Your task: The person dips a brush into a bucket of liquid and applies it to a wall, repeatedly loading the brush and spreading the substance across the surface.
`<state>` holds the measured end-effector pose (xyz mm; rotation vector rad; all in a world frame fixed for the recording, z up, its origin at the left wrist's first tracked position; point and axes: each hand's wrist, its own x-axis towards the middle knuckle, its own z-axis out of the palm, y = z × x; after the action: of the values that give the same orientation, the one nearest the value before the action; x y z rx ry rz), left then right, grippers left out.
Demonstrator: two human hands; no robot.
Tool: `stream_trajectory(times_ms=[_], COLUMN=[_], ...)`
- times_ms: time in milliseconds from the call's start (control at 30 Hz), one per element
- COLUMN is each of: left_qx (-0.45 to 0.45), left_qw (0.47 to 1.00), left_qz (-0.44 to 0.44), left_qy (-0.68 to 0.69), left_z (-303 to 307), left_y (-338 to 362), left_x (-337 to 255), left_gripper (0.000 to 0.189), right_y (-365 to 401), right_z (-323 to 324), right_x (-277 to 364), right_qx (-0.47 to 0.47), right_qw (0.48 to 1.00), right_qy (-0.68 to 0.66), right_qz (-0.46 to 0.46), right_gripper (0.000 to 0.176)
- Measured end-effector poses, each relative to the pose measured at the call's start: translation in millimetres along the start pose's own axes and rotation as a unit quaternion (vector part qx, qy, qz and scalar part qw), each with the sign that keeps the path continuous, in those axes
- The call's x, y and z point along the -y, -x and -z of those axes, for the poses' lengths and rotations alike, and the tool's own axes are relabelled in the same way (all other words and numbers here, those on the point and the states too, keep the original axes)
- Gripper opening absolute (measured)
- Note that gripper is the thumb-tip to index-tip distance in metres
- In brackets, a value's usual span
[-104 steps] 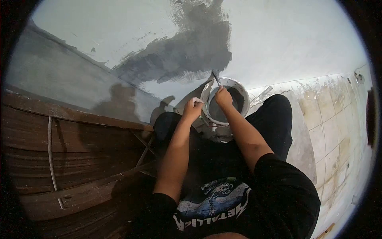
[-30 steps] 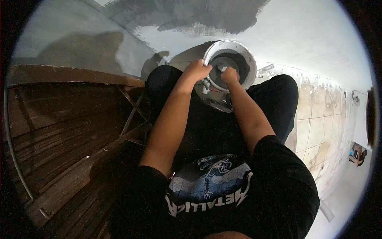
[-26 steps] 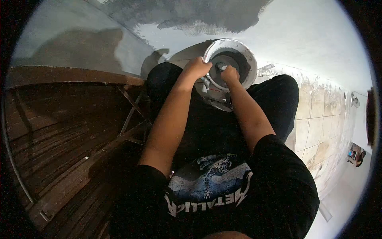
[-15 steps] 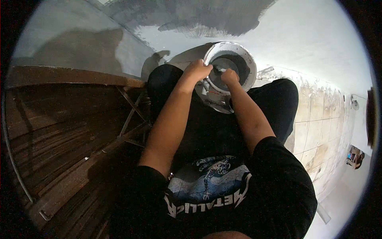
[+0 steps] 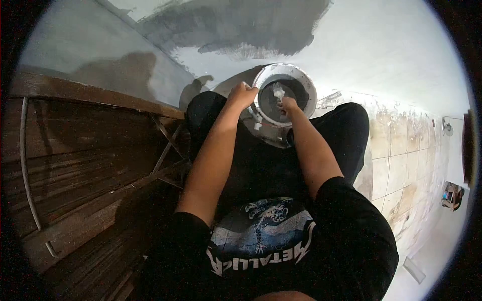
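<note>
A white bucket (image 5: 310, 85) with grey material inside stands between my knees, its rim smeared. My left hand (image 5: 243, 95) is closed on the left side of the bucket's rim. Wrapped round the handle of a brush (image 5: 278, 92), my right hand (image 5: 287, 106) is over the near right part of the bucket's opening. The brush's pale bristle end points away from me over the grey material. Small details of the brush are hard to make out.
Brown wooden boards (image 5: 90, 145) with metal legs are at the left. Beyond the bucket, a pale wall (image 5: 371, 50) has a dark grey patch (image 5: 261, 25). Stained tiles (image 5: 396, 165) lie to the right. A fan (image 5: 447, 127) is at the far right.
The view has shifted, so the bucket appears slightly lower and to the left. My right hand has moved toward the near side of the bucket, and the brush shows more clearly.
</note>
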<state>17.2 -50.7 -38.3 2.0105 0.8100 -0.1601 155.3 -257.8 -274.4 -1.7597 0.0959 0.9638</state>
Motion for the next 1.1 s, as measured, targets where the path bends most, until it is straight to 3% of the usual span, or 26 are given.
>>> stream_trajectory(times_ms=[67, 300, 600, 700, 800, 900, 1100], left_qx=[0.02, 0.0, 0.01, 0.015, 0.018, 0.011, 0.003], left_qw=[0.999, 1.0, 1.0, 1.0, 1.0, 1.0, 0.999], left_qz=[0.026, 0.019, 0.0, -0.006, -0.006, -0.002, -0.018], left_qy=[-0.002, 0.003, -0.006, -0.006, -0.015, 0.002, 0.038], left_z=[9.3, -6.0, -7.3, -1.7, 3.5, 6.2, 10.6], left_y=[15.4, -0.5, -2.3, 4.9, 10.2, 19.8, 30.6], left_x=[-16.0, 6.2, 17.2, 12.0, 6.8, -2.3, -17.0], left_gripper=[0.042, 0.047, 0.044, 0.04, 0.038, 0.037, 0.039], right_y=[48.6, 55.2, 71.4, 76.3, 11.5, 65.6, 102.5], right_z=[-14.0, -19.4, -31.9, -33.0, -31.1, -39.3, -44.8], right_x=[42.3, 48.2, 61.2, 60.5, 16.7, 63.1, 102.0], right_qx=[-0.019, -0.036, -0.179, -0.186, -0.236, -0.276, -0.318], right_qw=[0.973, 0.939, 0.97, 0.974, 0.949, 0.942, 0.904], right_qy=[-0.213, -0.331, -0.16, -0.1, -0.036, -0.074, -0.045], right_qz=[-0.091, -0.087, -0.016, 0.077, 0.207, 0.175, 0.281], right_gripper=[0.02, 0.015, 0.021, 0.023, 0.028, 0.032, 0.029])
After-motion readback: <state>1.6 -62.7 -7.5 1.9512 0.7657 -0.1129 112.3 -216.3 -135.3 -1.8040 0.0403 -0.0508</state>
